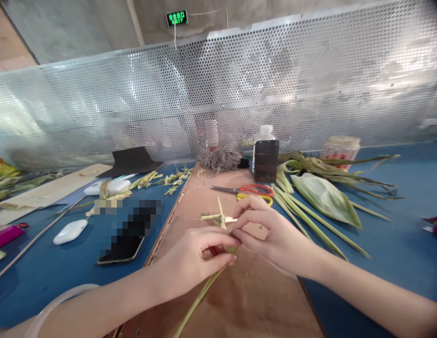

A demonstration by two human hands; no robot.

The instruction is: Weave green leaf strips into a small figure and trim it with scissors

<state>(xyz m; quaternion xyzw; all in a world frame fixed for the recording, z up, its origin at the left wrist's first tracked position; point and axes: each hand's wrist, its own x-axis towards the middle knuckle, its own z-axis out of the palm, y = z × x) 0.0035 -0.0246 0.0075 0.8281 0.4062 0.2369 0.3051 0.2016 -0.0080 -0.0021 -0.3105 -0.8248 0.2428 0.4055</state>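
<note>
My left hand is closed in a pinch on a long green leaf strip, whose tail runs down toward the front of the wooden board. From beyond the fingers stick out short pale strip ends, crossed like a small star. My right hand meets the left one, its thumb and fingertips pinched together on the same leaf piece; the exact grip point is hidden. Just behind my right hand lie scissors with red and yellow handles.
The brown board rests on a blue table. At its back are tangled grey cord and a dark bottle. Long leaves lie right. On the left are a phone, white earphone case and leaf scraps.
</note>
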